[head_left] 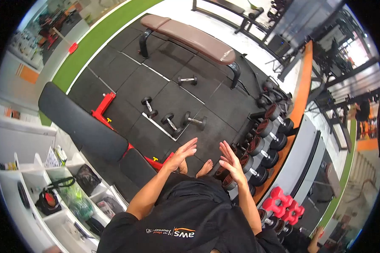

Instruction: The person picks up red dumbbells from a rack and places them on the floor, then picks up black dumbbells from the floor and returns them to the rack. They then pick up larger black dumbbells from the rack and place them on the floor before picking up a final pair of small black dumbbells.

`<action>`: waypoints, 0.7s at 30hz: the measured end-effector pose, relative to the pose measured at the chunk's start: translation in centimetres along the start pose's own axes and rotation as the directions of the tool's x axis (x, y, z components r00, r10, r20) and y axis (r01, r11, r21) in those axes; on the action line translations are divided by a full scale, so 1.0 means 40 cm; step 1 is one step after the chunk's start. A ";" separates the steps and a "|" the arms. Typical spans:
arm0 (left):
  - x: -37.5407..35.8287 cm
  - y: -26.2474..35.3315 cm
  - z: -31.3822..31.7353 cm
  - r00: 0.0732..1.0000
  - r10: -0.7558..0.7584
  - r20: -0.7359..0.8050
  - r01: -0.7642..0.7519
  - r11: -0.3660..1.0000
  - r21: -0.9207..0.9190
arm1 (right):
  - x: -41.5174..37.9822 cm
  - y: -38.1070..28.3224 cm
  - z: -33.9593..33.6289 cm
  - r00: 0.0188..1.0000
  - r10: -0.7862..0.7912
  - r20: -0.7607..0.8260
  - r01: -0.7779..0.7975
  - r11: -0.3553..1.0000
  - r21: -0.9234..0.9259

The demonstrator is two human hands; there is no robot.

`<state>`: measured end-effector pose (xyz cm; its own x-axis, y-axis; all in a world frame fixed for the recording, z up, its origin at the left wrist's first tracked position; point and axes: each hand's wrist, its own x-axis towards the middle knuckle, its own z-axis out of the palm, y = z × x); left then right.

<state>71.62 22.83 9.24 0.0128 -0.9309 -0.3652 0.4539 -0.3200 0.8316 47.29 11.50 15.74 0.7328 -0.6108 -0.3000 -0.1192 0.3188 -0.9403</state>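
My left hand (183,153) is raised in front of my body with its fingers stretched out and nothing in it. Facing it, a short gap away, my right hand (232,162) has its fingers extended and is also without an object. The palms are turned toward each other and do not touch. Beyond them on the black rubber floor lie several dumbbells: one (194,121) nearest the hands, one (171,124) beside it, one (149,106) farther left and one (187,80) farther off. My bare foot (204,168) shows between the hands.
A black padded bench (82,122) with a red frame stands at the left, and a brown bench (190,37) at the far side. A dumbbell rack (299,109) with red dumbbells (278,202) is at the right. White cubbies (33,181) hold bags. Another person's hand (318,232) shows lower right.
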 end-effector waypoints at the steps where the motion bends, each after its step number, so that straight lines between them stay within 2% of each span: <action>1: 0.002 -0.003 0.007 1.000 0.007 -0.018 -0.008 1.000 -0.007 | 0.001 -0.003 -0.009 1.000 0.002 0.016 -0.002 1.000 -0.001; 9: 0.035 -0.008 0.146 0.992 0.075 -0.100 -0.073 0.997 0.025 | -0.009 0.002 -0.113 0.994 -0.052 0.093 0.049 0.998 0.041; 17: 0.050 0.000 0.164 0.934 0.158 -0.321 -0.178 0.983 -0.035 | -0.020 -0.007 -0.241 0.992 -0.067 0.111 0.059 0.995 0.076; 21: 0.054 0.002 0.147 0.922 0.123 -0.368 -0.120 0.992 0.030 | 0.016 -0.021 -0.266 0.989 -0.060 0.134 0.051 0.996 0.067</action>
<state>66.44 19.75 10.97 0.3958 -0.8322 -0.3883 0.4218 -0.2108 0.8818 40.73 3.12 14.63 0.8219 -0.5259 -0.2188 -0.0361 0.3353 -0.9414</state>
